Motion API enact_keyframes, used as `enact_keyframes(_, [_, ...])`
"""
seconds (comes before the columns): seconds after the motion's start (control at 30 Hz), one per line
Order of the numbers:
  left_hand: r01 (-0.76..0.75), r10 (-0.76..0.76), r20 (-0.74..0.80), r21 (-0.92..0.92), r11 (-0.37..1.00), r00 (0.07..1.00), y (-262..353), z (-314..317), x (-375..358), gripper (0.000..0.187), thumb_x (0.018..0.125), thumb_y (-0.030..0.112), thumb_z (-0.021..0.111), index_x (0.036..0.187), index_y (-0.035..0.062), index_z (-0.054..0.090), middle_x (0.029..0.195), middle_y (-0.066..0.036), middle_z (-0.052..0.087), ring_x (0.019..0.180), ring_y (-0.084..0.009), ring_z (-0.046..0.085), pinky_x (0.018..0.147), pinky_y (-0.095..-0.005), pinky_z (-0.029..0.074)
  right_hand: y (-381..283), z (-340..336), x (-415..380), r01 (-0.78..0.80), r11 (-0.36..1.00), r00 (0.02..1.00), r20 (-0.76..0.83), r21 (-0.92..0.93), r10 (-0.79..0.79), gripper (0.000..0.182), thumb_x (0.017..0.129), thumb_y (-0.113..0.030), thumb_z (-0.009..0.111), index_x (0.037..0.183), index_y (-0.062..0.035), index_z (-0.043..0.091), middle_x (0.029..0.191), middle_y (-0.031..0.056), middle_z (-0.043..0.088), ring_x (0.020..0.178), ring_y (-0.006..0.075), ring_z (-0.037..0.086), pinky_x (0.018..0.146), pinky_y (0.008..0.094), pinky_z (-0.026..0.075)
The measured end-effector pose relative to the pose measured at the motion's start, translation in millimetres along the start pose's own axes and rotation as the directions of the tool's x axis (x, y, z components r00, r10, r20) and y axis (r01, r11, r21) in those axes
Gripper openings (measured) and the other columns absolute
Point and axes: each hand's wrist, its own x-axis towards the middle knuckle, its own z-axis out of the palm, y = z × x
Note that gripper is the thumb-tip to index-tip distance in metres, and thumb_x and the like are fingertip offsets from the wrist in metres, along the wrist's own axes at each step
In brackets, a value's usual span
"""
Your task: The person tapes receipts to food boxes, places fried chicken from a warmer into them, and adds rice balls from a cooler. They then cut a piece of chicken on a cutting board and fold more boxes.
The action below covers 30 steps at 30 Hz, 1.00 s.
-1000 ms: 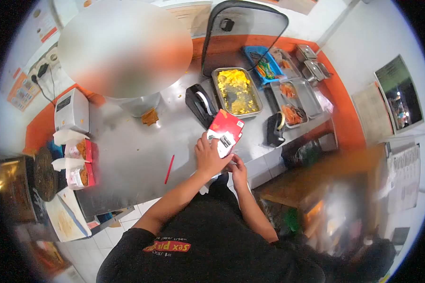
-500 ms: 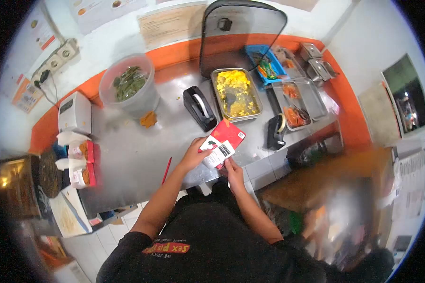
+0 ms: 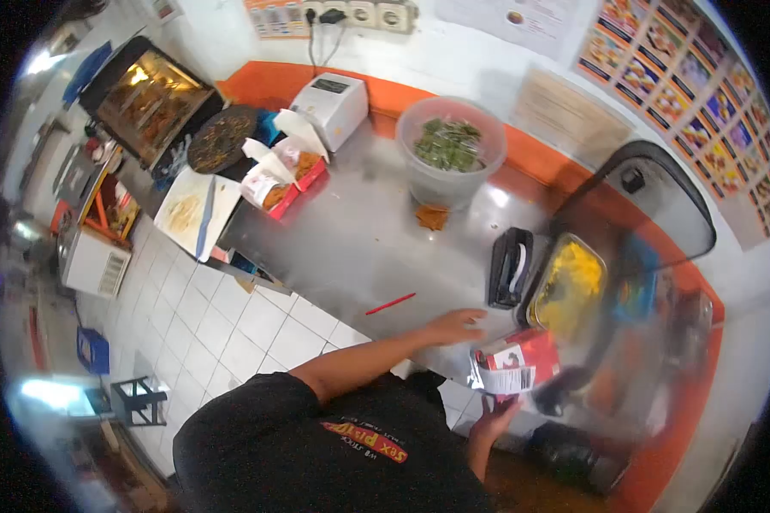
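My right hand [image 3: 496,414] grips a red food box [image 3: 542,349] from below, over the near edge of the steel counter. A white printed paper [image 3: 506,378] lies across the side of the box that faces me. My left hand [image 3: 457,327] is a little left of the box, apart from it, with its fingers stretched out and nothing in them. On the counter, left of that hand, lies a red pen [image 3: 391,303]. Beyond the hands are a black tape dispenser [image 3: 510,267] and a metal tray of yellow food [image 3: 577,272], under a raised dark-framed mesh cover [image 3: 659,201].
A clear tub [image 3: 450,175] of wrapped green leaves stands against the wall. Two red-and-white boxes [image 3: 289,201] with fried food sit at the counter's left end, beside a white printer [image 3: 332,107] and a cutting board [image 3: 180,212] with a knife. Tiled floor lies left.
The view has swung left. My left hand has let go of the box and moved away leftward. The box, flatter before, now looks opened out in my right hand.
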Motion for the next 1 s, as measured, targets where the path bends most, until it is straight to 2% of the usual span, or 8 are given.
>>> enact_keyframes(0.07, [0.110, -0.114, -0.322, -0.030, 0.994, 0.940, -7.5, -66.5, -14.2, 0.042, 0.095, 0.028, 0.069, 0.130, 0.0053, 0.062, 0.117, -0.007, 0.068, 0.103, -0.0148, 0.064, 0.091, -0.0331, 0.054, 3.9, -15.4, -8.9, -0.093, 0.991, 0.996, -0.016, -0.095, 0.092, 0.054, 0.103, -0.053, 0.043, 0.122, -0.0045, 0.058, 0.111, 0.0088, 0.064, 0.094, 0.0200, 0.061, 0.082, 0.0414, 0.051])
enact_keyframes(0.17, [-0.005, 0.075, -0.898, 0.081, 0.997, 0.434, -36.1, -205.7, -67.6, 0.028, 0.098, 0.030, 0.063, 0.109, 0.0044, 0.069, 0.090, -0.005, 0.070, 0.083, -0.0157, 0.063, 0.077, -0.0341, 0.052, 38.6, -40.9, -14.2, -0.274, 0.894, 0.949, 0.052, -0.353, 0.312, 0.038, 0.100, -0.040, 0.053, 0.110, -0.0044, 0.061, 0.095, 0.0099, 0.067, 0.082, 0.0187, 0.062, 0.067, 0.0363, 0.052])
enact_keyframes(0.27, [0.116, 0.309, -0.948, 0.316, 0.942, 0.075, -32.2, -358.3, -150.4, 0.026, 0.098, 0.027, 0.060, 0.099, 0.0023, 0.069, 0.086, -0.009, 0.069, 0.081, -0.0185, 0.065, 0.074, -0.0383, 0.051, 51.7, -4.2, -47.9, -0.331, 0.775, 0.859, 0.168, -0.539, 0.484, 0.014, 0.093, -0.018, 0.062, 0.094, -0.0046, 0.063, 0.073, 0.0097, 0.066, 0.058, 0.0163, 0.058, 0.051, 0.0288, 0.046])
enact_keyframes(0.4, [0.082, 0.180, -0.965, 0.167, 0.982, -0.189, -91.8, -569.1, -236.9, 0.028, 0.093, 0.017, 0.060, 0.111, -0.0029, 0.069, 0.106, -0.015, 0.072, 0.098, -0.0255, 0.068, 0.090, -0.0343, 0.051, 71.8, 76.5, -72.8, -0.230, 0.830, 0.853, 0.306, -0.507, 0.424, 0.011, 0.094, -0.017, 0.064, 0.095, -0.0062, 0.063, 0.075, 0.0075, 0.067, 0.061, 0.0149, 0.059, 0.053, 0.0282, 0.045])
enact_keyframes(0.43, [0.114, 0.152, -0.971, 0.133, 0.985, -0.184, -86.7, -592.7, -247.3, 0.031, 0.092, 0.016, 0.059, 0.115, -0.0043, 0.068, 0.112, -0.015, 0.071, 0.103, -0.0247, 0.067, 0.092, -0.0339, 0.051, 80.7, 99.2, -80.0, -0.233, 0.827, 0.855, 0.297, -0.512, 0.425, 0.011, 0.094, -0.017, 0.064, 0.095, -0.0062, 0.063, 0.075, 0.0075, 0.067, 0.061, 0.0149, 0.059, 0.053, 0.0282, 0.045])
enact_keyframes(0.63, [0.138, -0.028, -0.861, 0.049, 0.989, 0.508, -66.4, -636.9, -246.4, 0.056, 0.086, 0.006, 0.057, 0.142, 0.0031, 0.053, 0.130, -0.013, 0.064, 0.119, -0.0244, 0.060, 0.106, -0.0342, 0.042, 116.7, 238.3, -111.7, -0.068, 0.911, 0.888, 0.392, -0.407, 0.241, 0.016, 0.094, -0.020, 0.065, 0.097, -0.0051, 0.063, 0.083, 0.0082, 0.067, 0.068, 0.0144, 0.059, 0.062, 0.0270, 0.046])
enact_keyframes(0.8, [0.182, -0.004, -0.783, 0.140, 0.973, 0.621, -90.7, -604.8, -228.8, 0.041, 0.082, -0.005, 0.054, 0.120, 0.0033, 0.065, 0.109, -0.007, 0.071, 0.087, -0.0174, 0.067, 0.080, -0.0301, 0.053, 125.0, 314.9, -141.3, 0.025, 0.899, 0.869, 0.454, -0.438, 0.197, 0.017, 0.095, -0.019, 0.064, 0.102, -0.0036, 0.065, 0.086, 0.0083, 0.068, 0.070, 0.0135, 0.058, 0.065, 0.0275, 0.046])
enact_keyframes(1.0, [0.067, 0.132, -0.762, 0.225, 0.972, 0.634, -90.1, -491.2, -185.9, 0.040, 0.083, -0.004, 0.058, 0.122, 0.0037, 0.062, 0.110, -0.012, 0.068, 0.095, -0.0243, 0.064, 0.084, -0.0363, 0.051, 169.9, 370.7, -156.5, 0.106, 0.778, 0.797, 0.521, -0.619, 0.306, 0.026, 0.091, -0.013, 0.066, 0.116, -0.0043, 0.065, 0.115, 0.0066, 0.068, 0.092, 0.0153, 0.063, 0.077, 0.0295, 0.051])
